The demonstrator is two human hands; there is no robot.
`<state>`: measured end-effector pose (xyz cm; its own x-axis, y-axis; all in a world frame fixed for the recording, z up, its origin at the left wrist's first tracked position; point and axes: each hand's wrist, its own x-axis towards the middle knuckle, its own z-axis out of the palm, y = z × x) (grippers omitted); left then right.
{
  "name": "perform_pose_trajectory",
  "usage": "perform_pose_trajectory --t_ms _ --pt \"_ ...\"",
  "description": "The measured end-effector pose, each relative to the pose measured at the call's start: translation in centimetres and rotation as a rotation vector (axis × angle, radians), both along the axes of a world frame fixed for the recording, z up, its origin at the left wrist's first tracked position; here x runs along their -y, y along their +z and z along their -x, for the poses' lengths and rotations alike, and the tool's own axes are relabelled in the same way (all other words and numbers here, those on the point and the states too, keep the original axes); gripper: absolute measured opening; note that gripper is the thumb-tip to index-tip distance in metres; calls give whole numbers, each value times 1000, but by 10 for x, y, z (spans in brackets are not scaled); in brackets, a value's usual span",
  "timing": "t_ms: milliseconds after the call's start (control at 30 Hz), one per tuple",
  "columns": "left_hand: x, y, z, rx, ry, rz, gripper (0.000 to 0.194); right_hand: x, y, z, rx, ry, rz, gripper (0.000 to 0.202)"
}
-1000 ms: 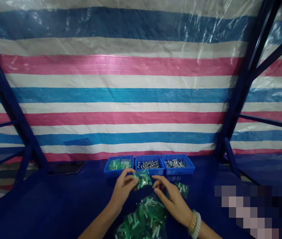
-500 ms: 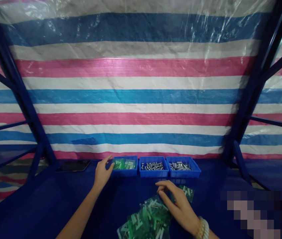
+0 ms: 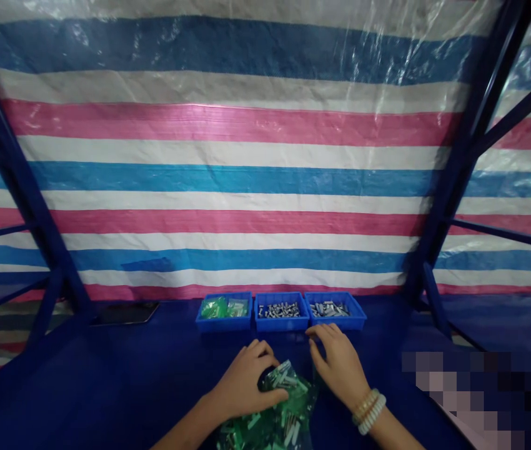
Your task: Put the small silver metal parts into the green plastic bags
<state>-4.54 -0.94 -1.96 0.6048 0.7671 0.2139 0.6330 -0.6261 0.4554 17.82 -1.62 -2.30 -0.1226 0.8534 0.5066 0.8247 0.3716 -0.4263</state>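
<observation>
A heap of small green-tinted clear plastic bags [image 3: 293, 400] with white and metal pieces inside lies at the bottom middle. My left hand [image 3: 247, 381] rests at the heap's left edge, its thumb lying over the bags and apart from the curved fingers. To the right of the heap is my right hand [image 3: 340, 365], with thumb and fingers apart and the fingertips just in front of the blue bins. Nothing shows in its grasp, though its underside is hidden. Beaded bracelets [image 3: 369, 411] circle the right wrist.
Three blue bins stand in a row: the left bin [image 3: 225, 324] holds green bags, the middle bin [image 3: 282, 324] small metal parts, the right bin [image 3: 340, 321] metal pieces. A dark flat device [image 3: 125, 314] lies at left. Blue posts [image 3: 453, 169] flank a striped sheet [image 3: 237, 222].
My left hand has come from the left bin to the bag heap. My right hand has shifted slightly up and right relative to the heap, and the loose bag beside it is no longer visible.
</observation>
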Motion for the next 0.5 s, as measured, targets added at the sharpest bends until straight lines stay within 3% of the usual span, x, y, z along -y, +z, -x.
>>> perform_pose_trajectory --t_ms 167,300,400,500 --pt "0 -3 0 113 12 72 23 -5 0 -18 278 -370 66 17" --pt "-4 2 1 187 23 67 14 -9 -4 -48 346 -658 229 25" --pt "-4 4 1 203 34 55 11 -10 -10 -72 324 -808 331 28" --pt "-3 5 0 229 23 46 11 -11 -17 -92 300 -853 410 33"
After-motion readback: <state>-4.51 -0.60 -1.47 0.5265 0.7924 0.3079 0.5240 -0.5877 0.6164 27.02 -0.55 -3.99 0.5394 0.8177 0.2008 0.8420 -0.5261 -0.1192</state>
